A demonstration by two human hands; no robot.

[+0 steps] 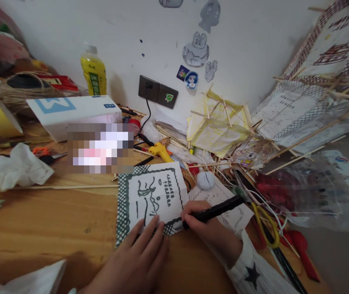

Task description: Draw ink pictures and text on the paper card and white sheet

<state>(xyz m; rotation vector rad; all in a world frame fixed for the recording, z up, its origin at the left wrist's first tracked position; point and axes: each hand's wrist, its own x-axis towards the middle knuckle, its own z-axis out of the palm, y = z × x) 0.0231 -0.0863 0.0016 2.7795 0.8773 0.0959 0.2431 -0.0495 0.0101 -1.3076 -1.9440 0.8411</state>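
A sheet of white paper [174,183] lies on the wooden table, with dark drawn lines, written characters and a cross-hatched border down its left side. My left hand [137,253] rests flat on its lower edge, fingers spread. In my right hand [209,224] is a black marker pen [217,210], held slanted with its lower end at the sheet's bottom right corner; the exact tip is hidden by my fingers. Partly under my right hand is a second drawn sheet [238,212]. Just above that sheet sits a small white round object [205,180].
Yellow-handled scissors [266,224] lie right of my right hand. Behind the paper are a yellow glue gun [162,153], a white box [79,110] and a drink bottle [93,71]. Stick-and-paper frames [220,122] stand against the wall. A crumpled tissue [18,167] lies left.
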